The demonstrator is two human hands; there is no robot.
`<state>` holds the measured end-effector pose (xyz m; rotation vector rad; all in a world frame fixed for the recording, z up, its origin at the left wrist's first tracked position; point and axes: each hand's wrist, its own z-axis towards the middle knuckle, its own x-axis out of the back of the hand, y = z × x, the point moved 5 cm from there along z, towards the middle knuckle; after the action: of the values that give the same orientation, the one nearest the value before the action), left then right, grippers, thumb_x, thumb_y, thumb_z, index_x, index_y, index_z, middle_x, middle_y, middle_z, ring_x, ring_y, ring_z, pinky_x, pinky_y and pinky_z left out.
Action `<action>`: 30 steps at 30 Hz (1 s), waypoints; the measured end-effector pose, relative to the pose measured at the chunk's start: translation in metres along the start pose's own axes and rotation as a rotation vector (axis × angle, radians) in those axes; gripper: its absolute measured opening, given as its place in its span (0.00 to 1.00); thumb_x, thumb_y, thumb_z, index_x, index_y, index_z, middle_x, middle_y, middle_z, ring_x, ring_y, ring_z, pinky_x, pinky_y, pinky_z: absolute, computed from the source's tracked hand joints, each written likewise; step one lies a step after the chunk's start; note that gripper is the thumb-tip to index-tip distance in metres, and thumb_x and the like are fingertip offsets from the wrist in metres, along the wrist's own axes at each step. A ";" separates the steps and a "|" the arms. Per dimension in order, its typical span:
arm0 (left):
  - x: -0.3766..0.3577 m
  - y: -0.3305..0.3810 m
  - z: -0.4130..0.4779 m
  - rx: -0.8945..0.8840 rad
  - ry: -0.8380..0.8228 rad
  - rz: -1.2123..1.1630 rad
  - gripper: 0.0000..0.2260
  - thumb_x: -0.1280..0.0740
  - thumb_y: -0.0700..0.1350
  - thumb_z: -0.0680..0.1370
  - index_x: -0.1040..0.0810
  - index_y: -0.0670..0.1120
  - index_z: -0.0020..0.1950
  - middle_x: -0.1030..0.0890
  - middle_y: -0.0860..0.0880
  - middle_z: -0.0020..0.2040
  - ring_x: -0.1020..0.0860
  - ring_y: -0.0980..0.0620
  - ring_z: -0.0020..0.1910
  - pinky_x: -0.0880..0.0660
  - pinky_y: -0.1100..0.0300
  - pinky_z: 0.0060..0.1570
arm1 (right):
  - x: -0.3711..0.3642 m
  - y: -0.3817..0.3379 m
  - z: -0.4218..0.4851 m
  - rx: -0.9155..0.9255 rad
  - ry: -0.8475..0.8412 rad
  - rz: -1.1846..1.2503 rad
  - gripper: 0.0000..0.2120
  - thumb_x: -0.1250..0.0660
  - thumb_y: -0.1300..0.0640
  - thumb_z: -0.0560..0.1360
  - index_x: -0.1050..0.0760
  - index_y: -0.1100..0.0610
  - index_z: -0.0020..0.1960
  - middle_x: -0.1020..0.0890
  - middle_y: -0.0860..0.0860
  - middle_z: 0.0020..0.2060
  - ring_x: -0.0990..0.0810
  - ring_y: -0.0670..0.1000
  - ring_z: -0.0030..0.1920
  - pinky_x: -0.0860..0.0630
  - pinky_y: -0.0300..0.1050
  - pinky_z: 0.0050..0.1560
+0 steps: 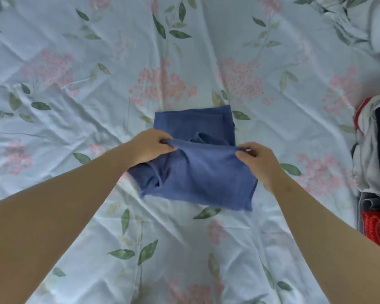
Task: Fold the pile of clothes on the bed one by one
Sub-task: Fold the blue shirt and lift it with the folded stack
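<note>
Left hand (150, 145), centre frame: fingers pinch the left end of a raised fold. Blue garment (198, 170), centre, partly folded on the floral bed sheet (75, 106). Right hand (258, 161): fingers pinch the fold's right end. Clothes pile (375, 145), right edge.

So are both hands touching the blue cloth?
Touching. Head view: left hand and right hand each pinch the blue garment along its raised fold.

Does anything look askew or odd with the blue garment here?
Only slightly: the blue garment bunches into creases below the left hand, while the side below the right hand lies smooth. Nothing looks spilled or damaged.
</note>
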<state>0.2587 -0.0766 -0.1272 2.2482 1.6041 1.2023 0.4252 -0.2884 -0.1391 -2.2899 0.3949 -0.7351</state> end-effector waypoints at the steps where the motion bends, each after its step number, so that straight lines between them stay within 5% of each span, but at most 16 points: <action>1: 0.017 0.003 0.010 -0.028 0.224 -0.047 0.11 0.34 0.49 0.77 0.21 0.51 0.59 0.20 0.51 0.57 0.25 0.51 0.56 0.31 0.61 0.52 | 0.010 -0.007 0.010 0.050 0.169 0.100 0.11 0.32 0.57 0.76 0.25 0.53 0.58 0.21 0.47 0.45 0.24 0.48 0.46 0.28 0.32 0.46; 4: 0.028 -0.011 0.026 0.077 0.498 -0.086 0.35 0.30 0.57 0.73 0.42 0.55 0.75 0.40 0.50 0.75 0.39 0.46 0.72 0.38 0.45 0.68 | 0.008 -0.001 0.033 0.002 0.262 0.054 0.33 0.31 0.49 0.75 0.43 0.50 0.75 0.32 0.51 0.69 0.31 0.53 0.67 0.32 0.51 0.66; 7: -0.011 -0.042 0.028 0.372 0.467 -0.381 0.46 0.27 0.59 0.69 0.50 0.49 0.77 0.44 0.46 0.76 0.41 0.41 0.73 0.39 0.40 0.69 | -0.023 0.022 0.037 -0.164 0.162 -0.037 0.43 0.29 0.45 0.72 0.51 0.52 0.77 0.40 0.52 0.75 0.38 0.57 0.72 0.37 0.56 0.70; 9: -0.043 -0.055 0.023 0.508 0.408 -0.339 0.47 0.27 0.61 0.67 0.50 0.48 0.77 0.41 0.46 0.74 0.40 0.41 0.72 0.38 0.41 0.68 | -0.040 0.031 0.035 -0.194 0.153 -0.185 0.45 0.28 0.44 0.70 0.51 0.53 0.77 0.39 0.54 0.73 0.37 0.60 0.71 0.35 0.55 0.68; 12: -0.071 -0.055 0.018 0.455 0.414 -0.477 0.38 0.26 0.51 0.69 0.42 0.46 0.73 0.32 0.46 0.65 0.32 0.42 0.66 0.31 0.47 0.57 | -0.061 0.033 0.026 -0.139 0.113 -0.101 0.40 0.29 0.53 0.71 0.47 0.57 0.75 0.34 0.57 0.68 0.31 0.60 0.65 0.30 0.52 0.60; 14: -0.083 -0.047 0.012 0.346 0.374 -0.766 0.19 0.29 0.42 0.71 0.30 0.44 0.58 0.26 0.48 0.49 0.24 0.43 0.53 0.27 0.53 0.45 | -0.071 0.033 0.013 -0.118 0.038 -0.010 0.29 0.31 0.59 0.73 0.39 0.59 0.71 0.28 0.56 0.64 0.27 0.59 0.62 0.29 0.49 0.56; 16: -0.090 -0.038 -0.002 0.323 0.292 -0.777 0.05 0.32 0.43 0.75 0.28 0.50 0.44 0.25 0.49 0.40 0.25 0.45 0.43 0.28 0.56 0.39 | -0.071 0.033 -0.005 -0.116 0.003 0.071 0.19 0.33 0.61 0.75 0.31 0.58 0.64 0.23 0.54 0.56 0.25 0.58 0.58 0.28 0.49 0.54; 20: -0.092 -0.024 -0.033 0.288 0.252 -0.741 0.05 0.35 0.47 0.79 0.26 0.50 0.43 0.20 0.48 0.40 0.22 0.47 0.40 0.25 0.57 0.36 | -0.044 0.039 -0.048 -0.132 0.011 0.306 0.13 0.35 0.63 0.74 0.27 0.52 0.57 0.19 0.48 0.48 0.21 0.50 0.49 0.27 0.41 0.43; 25: -0.104 0.016 -0.077 0.231 0.077 -0.906 0.09 0.33 0.50 0.77 0.23 0.47 0.53 0.17 0.45 0.49 0.19 0.45 0.49 0.21 0.52 0.44 | -0.002 0.050 -0.117 -0.193 0.026 0.506 0.08 0.34 0.59 0.75 0.24 0.47 0.49 0.16 0.46 0.43 0.17 0.45 0.40 0.24 0.37 0.32; 27: -0.108 0.038 -0.101 0.208 0.030 -0.925 0.09 0.33 0.49 0.77 0.23 0.46 0.54 0.17 0.44 0.43 0.19 0.45 0.39 0.23 0.57 0.30 | 0.010 0.061 -0.149 -0.277 0.024 0.546 0.03 0.33 0.51 0.76 0.23 0.49 0.49 0.16 0.48 0.43 0.17 0.49 0.42 0.23 0.42 0.36; 30: -0.119 0.064 -0.141 0.280 -0.061 -0.890 0.09 0.35 0.49 0.78 0.24 0.44 0.49 0.23 0.46 0.25 0.26 0.48 0.20 0.32 0.62 0.20 | 0.030 0.080 -0.195 -0.379 0.028 0.493 0.13 0.33 0.45 0.75 0.24 0.54 0.52 0.17 0.52 0.46 0.19 0.54 0.47 0.23 0.49 0.48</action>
<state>0.1984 -0.2497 -0.0613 1.3182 2.4384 0.6755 0.3251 -0.4617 -0.0653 -2.3735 1.1444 -0.4672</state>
